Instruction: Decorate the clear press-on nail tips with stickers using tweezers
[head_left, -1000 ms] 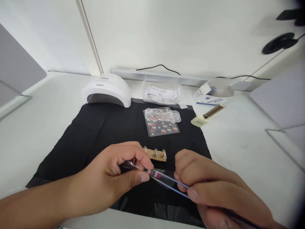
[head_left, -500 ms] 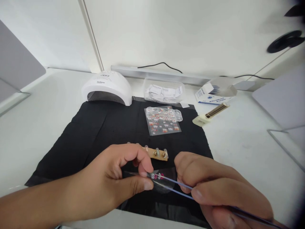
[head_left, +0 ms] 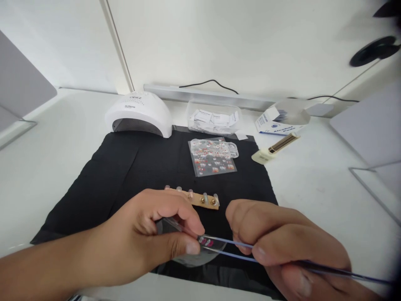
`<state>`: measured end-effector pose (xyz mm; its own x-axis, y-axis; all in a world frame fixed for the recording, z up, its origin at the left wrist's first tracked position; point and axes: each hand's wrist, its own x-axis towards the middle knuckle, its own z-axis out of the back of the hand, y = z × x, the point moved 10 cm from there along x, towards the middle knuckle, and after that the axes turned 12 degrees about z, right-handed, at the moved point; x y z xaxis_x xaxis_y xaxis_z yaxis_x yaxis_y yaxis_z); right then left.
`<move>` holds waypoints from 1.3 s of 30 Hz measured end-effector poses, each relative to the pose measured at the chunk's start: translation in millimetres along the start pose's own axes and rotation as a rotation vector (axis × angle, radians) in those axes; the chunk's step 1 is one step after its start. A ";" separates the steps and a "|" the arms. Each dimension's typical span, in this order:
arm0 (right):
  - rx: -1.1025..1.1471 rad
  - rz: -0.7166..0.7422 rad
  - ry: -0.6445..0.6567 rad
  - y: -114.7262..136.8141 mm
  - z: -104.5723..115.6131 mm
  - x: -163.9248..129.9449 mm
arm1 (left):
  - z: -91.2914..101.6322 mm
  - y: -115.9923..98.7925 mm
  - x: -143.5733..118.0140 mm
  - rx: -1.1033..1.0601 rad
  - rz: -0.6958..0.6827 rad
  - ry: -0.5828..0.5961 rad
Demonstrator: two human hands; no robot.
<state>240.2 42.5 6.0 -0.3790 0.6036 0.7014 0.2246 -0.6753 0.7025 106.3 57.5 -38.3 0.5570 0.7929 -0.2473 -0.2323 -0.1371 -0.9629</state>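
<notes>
tweezers (head_left: 238,248) are pinched narrow by the right hand (head_left: 291,251) at lower right, tips set on a small pink sticker (head_left: 206,241). a clear film sheet (head_left: 188,244) is clamped between thumb and forefinger of the left hand (head_left: 147,238) at lower centre, over the black mat (head_left: 125,167). risk judged: sticker may crease or re-stick if film flexes.
</notes>
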 end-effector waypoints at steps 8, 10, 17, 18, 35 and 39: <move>-0.048 -0.030 0.138 4.5 -5.0 -1.1 | -7.9 16.2 -0.7 -0.199 0.152 0.093; -0.054 -0.028 0.144 5.8 -5.2 -1.0 | -10.8 16.6 -1.6 -0.247 0.167 0.124; -0.028 -0.029 0.166 6.2 -6.0 0.4 | -15.4 15.0 0.2 -0.260 0.207 0.163; -0.015 -0.031 0.163 5.6 -6.8 0.4 | -15.5 15.0 0.3 -0.262 0.210 0.166; -0.089 0.028 0.043 11.0 -2.4 4.1 | -20.4 14.3 -1.6 -0.328 0.167 0.242; -0.089 0.032 0.037 12.6 -3.9 7.9 | -21.6 18.2 -2.0 -0.352 0.177 0.251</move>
<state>236.5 37.1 20.0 -0.4061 0.5661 0.7173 0.1571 -0.7300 0.6651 118.1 40.6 -57.7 0.7190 0.5769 -0.3877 -0.0804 -0.4850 -0.8708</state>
